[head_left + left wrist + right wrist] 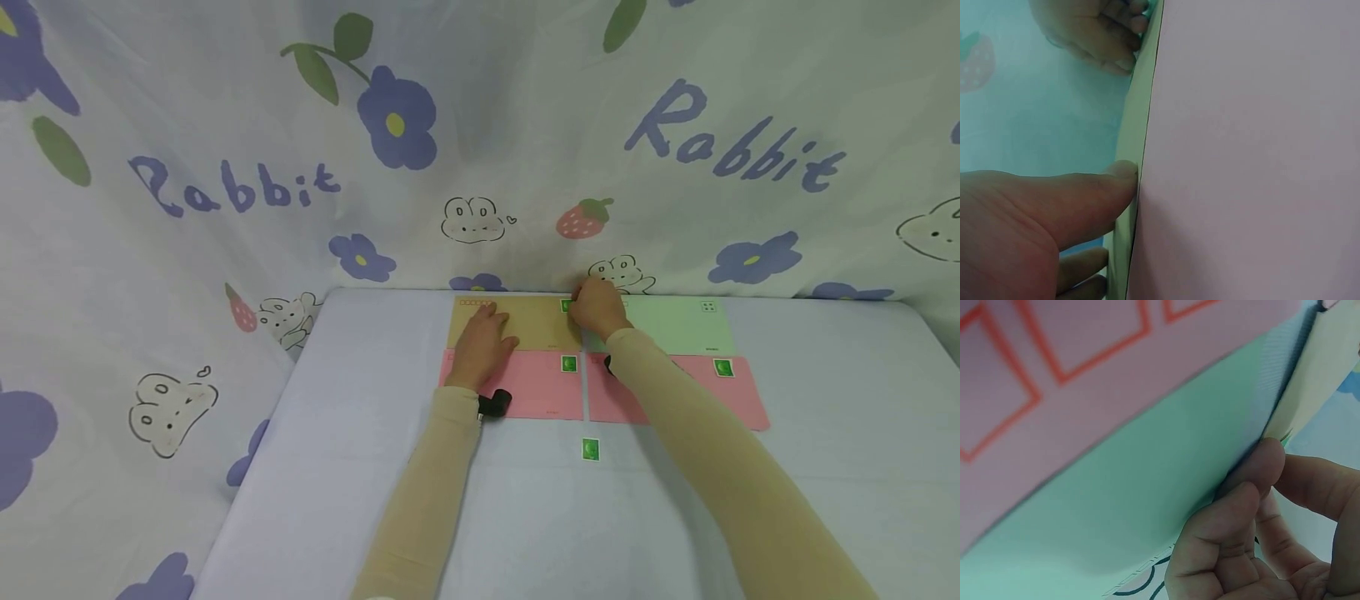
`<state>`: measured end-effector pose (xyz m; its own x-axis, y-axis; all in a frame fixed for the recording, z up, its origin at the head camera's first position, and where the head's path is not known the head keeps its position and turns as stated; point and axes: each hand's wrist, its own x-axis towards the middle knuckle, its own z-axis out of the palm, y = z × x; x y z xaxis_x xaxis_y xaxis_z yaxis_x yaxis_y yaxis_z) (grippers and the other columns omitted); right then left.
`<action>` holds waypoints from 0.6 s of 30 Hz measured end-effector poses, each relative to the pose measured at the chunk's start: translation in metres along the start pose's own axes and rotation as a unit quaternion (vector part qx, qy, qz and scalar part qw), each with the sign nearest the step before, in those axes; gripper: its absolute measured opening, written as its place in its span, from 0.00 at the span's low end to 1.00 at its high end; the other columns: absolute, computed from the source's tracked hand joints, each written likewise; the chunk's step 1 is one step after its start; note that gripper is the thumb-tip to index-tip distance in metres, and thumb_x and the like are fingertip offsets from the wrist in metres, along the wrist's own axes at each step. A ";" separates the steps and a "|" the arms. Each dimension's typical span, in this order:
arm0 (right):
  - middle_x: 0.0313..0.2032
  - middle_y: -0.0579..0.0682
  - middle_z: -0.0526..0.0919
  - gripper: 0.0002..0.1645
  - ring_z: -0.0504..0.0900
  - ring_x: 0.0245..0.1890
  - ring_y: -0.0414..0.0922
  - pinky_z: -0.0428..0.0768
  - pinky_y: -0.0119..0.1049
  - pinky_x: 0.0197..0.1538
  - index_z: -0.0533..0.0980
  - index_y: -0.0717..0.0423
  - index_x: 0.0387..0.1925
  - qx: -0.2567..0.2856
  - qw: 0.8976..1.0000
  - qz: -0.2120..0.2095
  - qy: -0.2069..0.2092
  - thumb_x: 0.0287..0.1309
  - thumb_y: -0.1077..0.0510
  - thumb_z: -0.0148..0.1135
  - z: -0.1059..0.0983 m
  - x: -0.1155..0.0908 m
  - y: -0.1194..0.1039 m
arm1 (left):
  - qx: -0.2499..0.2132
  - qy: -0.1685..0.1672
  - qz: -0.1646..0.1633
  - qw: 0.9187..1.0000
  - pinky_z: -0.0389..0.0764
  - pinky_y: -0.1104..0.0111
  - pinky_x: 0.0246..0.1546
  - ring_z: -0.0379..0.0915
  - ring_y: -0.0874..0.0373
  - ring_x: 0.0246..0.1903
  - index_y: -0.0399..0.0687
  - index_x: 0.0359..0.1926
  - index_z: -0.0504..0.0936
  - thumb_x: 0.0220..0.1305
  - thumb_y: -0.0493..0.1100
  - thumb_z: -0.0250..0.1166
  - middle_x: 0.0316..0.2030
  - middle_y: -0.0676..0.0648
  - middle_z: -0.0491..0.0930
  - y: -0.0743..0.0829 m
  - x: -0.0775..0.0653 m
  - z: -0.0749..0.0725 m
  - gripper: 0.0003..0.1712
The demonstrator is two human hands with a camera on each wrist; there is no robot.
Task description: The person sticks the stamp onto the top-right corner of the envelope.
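Observation:
In the head view my left hand (478, 348) rests on the left part of a brown envelope (532, 329), its fingers extended. My right hand (600, 308) is at that envelope's upper right corner, where its curled fingers and thumb pinch a green stamp (566, 306). The stamp is partly hidden by the fingers; a green sliver shows past the thumb in the right wrist view. A pale green envelope (675, 329) lies to the right, partly under the right hand and forearm. In the left wrist view my left thumb (1094, 200) touches the brown envelope's surface.
Nearer me lie two pink envelopes, a left one (540, 400) and a right one (723, 400), each bearing a green stamp. A loose green stamp (591, 449) lies on the white table (525, 517). A printed curtain (510, 150) hangs behind the table.

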<state>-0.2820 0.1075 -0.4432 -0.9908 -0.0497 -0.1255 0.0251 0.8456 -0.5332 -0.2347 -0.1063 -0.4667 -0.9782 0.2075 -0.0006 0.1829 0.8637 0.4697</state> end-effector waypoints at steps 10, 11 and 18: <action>0.44 0.62 0.84 0.16 0.80 0.41 0.56 0.82 0.50 0.45 0.81 0.67 0.45 0.008 1.000 0.007 0.002 0.58 0.62 0.56 -0.002 -0.004 -0.002 | -0.001 0.002 0.001 1.000 0.55 0.58 0.75 0.53 0.44 0.74 0.36 0.65 0.76 0.68 0.45 0.67 0.72 0.37 0.63 0.001 -0.001 0.000 0.29; 0.43 0.62 0.84 0.16 0.80 0.40 0.55 0.82 0.50 0.45 0.81 0.66 0.45 0.009 1.000 0.010 0.002 0.59 0.62 0.56 -0.003 -0.004 -0.003 | -0.001 0.003 0.001 1.000 0.55 0.58 0.75 0.53 0.44 0.74 0.36 0.65 0.75 0.68 0.45 0.67 0.72 0.37 0.63 0.001 -0.001 0.000 0.29; 0.43 0.60 0.84 0.15 0.80 0.39 0.54 0.82 0.49 0.44 0.81 0.64 0.45 0.013 1.000 0.007 0.005 0.60 0.62 0.55 -0.006 -0.007 -0.007 | -0.001 0.003 0.001 1.000 0.55 0.58 0.75 0.54 0.44 0.74 0.36 0.65 0.76 0.68 0.46 0.67 0.72 0.37 0.64 0.000 -0.001 0.000 0.29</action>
<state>-0.2762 0.1050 -0.4334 -0.9917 -0.0323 -0.1240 0.0420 0.8325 -0.5525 -0.2336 -0.1061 -0.4667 -0.9783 0.2069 0.0055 0.1851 0.8627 0.4706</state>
